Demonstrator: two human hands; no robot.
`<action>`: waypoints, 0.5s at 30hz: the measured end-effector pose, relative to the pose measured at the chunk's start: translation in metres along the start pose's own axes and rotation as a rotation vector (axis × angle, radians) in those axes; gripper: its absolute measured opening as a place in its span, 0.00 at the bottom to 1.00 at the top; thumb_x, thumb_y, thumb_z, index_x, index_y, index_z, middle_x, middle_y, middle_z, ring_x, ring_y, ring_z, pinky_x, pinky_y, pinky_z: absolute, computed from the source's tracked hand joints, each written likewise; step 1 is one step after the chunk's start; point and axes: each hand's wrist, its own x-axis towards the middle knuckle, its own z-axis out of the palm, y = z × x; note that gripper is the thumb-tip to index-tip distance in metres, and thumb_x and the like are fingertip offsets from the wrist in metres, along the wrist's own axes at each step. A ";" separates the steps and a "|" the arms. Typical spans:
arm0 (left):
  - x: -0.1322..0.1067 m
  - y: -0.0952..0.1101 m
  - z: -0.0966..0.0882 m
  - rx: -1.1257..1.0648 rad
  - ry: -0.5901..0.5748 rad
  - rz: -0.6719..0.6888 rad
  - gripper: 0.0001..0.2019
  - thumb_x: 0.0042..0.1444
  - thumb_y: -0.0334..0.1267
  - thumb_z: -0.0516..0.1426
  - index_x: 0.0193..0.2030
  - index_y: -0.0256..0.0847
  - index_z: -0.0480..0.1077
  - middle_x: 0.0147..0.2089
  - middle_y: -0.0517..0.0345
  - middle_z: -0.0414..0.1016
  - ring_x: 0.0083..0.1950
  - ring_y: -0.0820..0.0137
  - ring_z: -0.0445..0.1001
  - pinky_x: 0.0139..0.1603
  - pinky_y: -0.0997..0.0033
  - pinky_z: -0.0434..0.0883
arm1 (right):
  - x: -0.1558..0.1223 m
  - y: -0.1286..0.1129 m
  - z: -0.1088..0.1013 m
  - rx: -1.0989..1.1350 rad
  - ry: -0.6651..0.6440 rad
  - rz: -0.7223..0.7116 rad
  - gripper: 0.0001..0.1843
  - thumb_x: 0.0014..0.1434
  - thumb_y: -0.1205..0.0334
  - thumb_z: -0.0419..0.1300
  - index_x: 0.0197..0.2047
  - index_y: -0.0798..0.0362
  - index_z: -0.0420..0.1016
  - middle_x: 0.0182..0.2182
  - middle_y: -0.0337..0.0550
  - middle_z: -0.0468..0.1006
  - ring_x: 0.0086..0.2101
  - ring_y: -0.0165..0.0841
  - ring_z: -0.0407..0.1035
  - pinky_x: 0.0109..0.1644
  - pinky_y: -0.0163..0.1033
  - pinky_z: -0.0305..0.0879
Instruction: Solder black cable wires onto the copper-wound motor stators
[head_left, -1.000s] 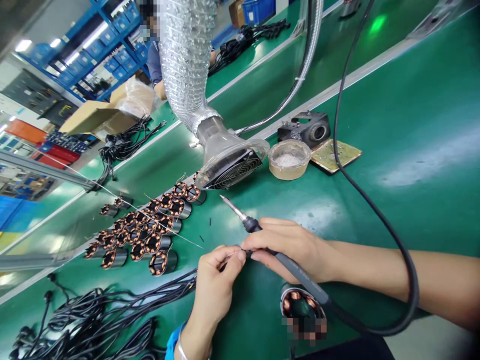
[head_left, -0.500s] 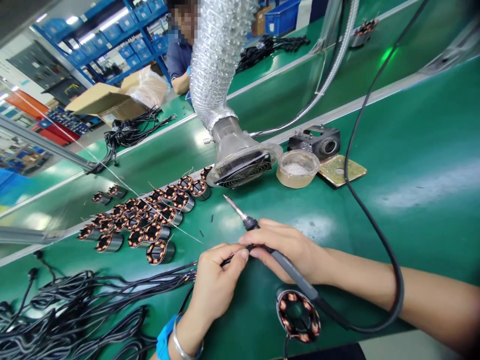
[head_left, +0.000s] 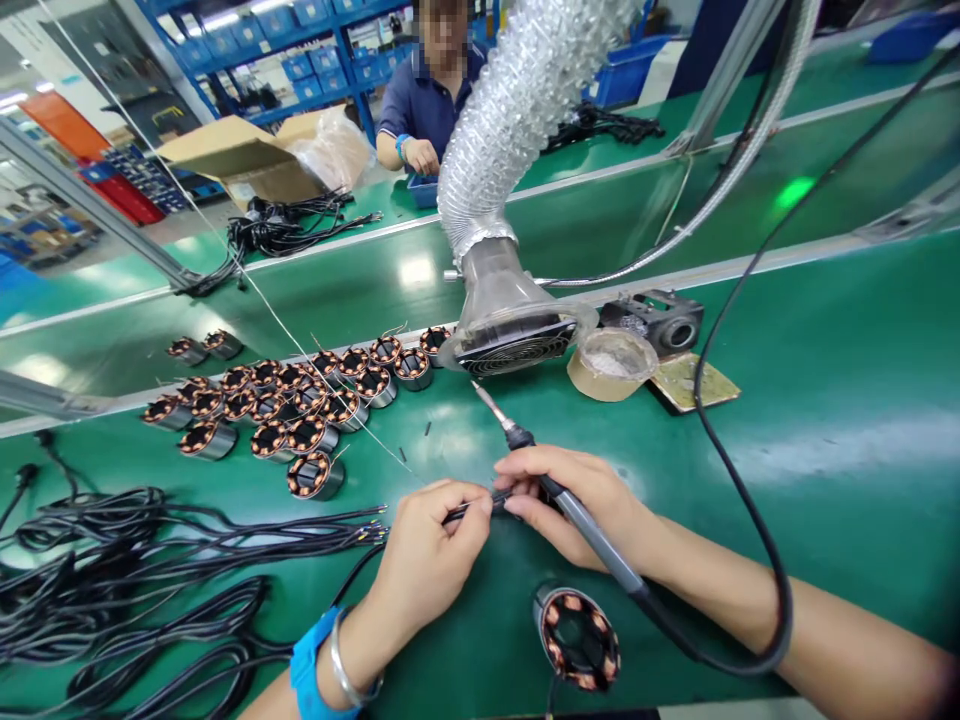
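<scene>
My left hand (head_left: 439,550) pinches the end of a black cable (head_left: 358,572) between thumb and forefinger. Facing it, my right hand (head_left: 581,500) is closed around a soldering iron (head_left: 596,535), whose tip points up and away to the left. The right fingertips also meet the cable end, close to the left fingertips; the small parts between them are too fine to make out. Below the right hand, a motor stator (head_left: 577,638) with copper windings lies on the green table, a dark lead running from its lower edge.
Several copper-wound stators (head_left: 311,475) stand in rows at the left. Bundled black cables (head_left: 112,570) cover the near left. A fume extractor hood (head_left: 517,340) hangs ahead, beside a round tub (head_left: 611,362), a sponge plate (head_left: 694,382) and an iron stand (head_left: 667,318). Across the bench sits a co-worker (head_left: 435,100).
The view has shifted and levelled, showing more of the co-worker. My hands keep hold of the cable and soldering iron, with the fingertips slightly further apart.
</scene>
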 end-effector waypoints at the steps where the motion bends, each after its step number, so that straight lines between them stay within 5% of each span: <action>1: 0.000 0.000 0.001 0.001 0.001 0.000 0.11 0.61 0.36 0.53 0.30 0.39 0.75 0.29 0.60 0.74 0.30 0.73 0.69 0.33 0.76 0.63 | 0.000 0.000 0.000 -0.026 -0.002 -0.014 0.16 0.60 0.73 0.58 0.51 0.52 0.69 0.36 0.42 0.79 0.32 0.28 0.74 0.38 0.32 0.74; 10: -0.008 0.003 0.010 0.100 0.088 0.097 0.10 0.62 0.33 0.53 0.33 0.40 0.74 0.30 0.60 0.77 0.32 0.72 0.73 0.34 0.75 0.65 | -0.007 -0.008 0.001 -0.206 -0.046 -0.007 0.15 0.62 0.70 0.59 0.51 0.48 0.70 0.37 0.40 0.79 0.34 0.31 0.75 0.40 0.34 0.74; 15: -0.018 0.003 0.015 0.263 0.116 0.200 0.11 0.65 0.37 0.49 0.37 0.39 0.72 0.36 0.56 0.80 0.37 0.69 0.77 0.39 0.73 0.71 | -0.031 0.020 0.008 -0.383 0.023 0.020 0.12 0.62 0.63 0.59 0.49 0.43 0.71 0.39 0.43 0.78 0.33 0.39 0.76 0.42 0.45 0.76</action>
